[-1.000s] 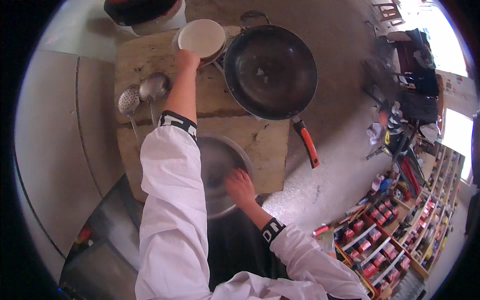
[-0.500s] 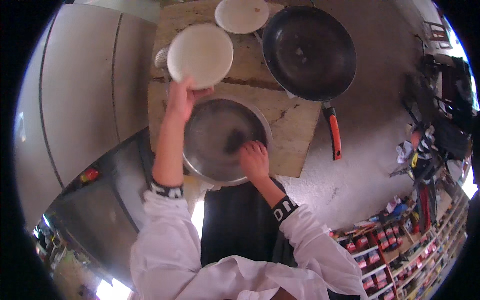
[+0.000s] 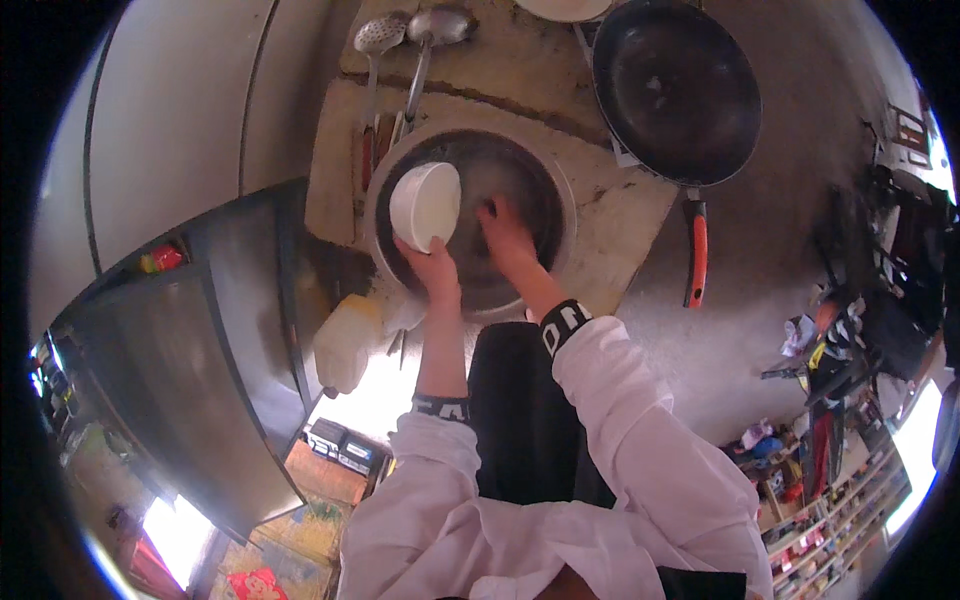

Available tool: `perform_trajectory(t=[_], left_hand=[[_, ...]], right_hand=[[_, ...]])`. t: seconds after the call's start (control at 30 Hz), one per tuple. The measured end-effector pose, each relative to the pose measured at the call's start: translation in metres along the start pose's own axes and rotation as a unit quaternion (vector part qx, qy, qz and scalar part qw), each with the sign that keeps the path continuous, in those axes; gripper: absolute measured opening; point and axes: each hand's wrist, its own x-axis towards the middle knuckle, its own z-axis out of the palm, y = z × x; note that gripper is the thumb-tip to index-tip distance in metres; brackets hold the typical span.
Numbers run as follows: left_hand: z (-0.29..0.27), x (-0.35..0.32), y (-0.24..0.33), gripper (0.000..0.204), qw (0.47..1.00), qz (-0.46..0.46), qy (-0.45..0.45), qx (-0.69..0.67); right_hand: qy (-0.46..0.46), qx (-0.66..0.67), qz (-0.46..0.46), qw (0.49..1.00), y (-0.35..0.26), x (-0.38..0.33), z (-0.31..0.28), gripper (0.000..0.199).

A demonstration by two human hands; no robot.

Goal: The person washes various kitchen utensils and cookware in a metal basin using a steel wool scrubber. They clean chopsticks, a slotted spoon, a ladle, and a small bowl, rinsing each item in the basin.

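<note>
A white bowl [image 3: 428, 205] is tilted on its side over the left half of a round metal basin [image 3: 567, 205]. My left hand [image 3: 432, 268] grips the bowl by its lower edge, thumb at the rim and fingers behind. Inside the basin, right of the bowl, my right hand [image 3: 508, 240] has its fingers curled together. A small dark bit shows at those fingertips; what it is, I cannot make out. The basin's inside looks dark and hazy.
A wooden table [image 3: 625, 225] carries the basin. Beyond it lie a skimmer [image 3: 380, 35] and a metal ladle [image 3: 440, 25]. A black frying pan [image 3: 675, 95] with an orange-black handle stands right, near a white dish [image 3: 565, 8]. A pale plastic jug [image 3: 348, 345] is lower left.
My left hand has brought the white bowl from beyond the basin down over it and tipped it. The skimmer and ladle now show fully. The whole view has shifted.
</note>
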Motion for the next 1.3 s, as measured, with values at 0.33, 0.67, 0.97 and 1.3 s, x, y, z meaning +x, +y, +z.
perform_trajectory(t=[0.33,0.67,0.97,1.3], left_hand=[[0.004,0.017,-0.050,0.067,0.997,0.025,0.013,0.076],[0.001,0.041,-0.009,0.062,0.981,-0.050,-0.174,-0.075],[-0.011,0.043,0.006,0.067,0.970,-0.115,-0.204,0.064],[0.000,0.057,0.022,0.079,0.963,-0.122,-0.223,0.092]], right_hand=[[0.122,0.205,0.070,0.968,-0.029,-0.012,0.001,0.036],[0.056,0.159,-0.217,0.962,-0.028,-0.033,0.031,0.051],[0.072,0.030,-0.183,0.980,-0.017,-0.025,0.031,0.040],[0.143,-0.128,-0.228,0.955,-0.012,-0.014,0.012,0.044]])
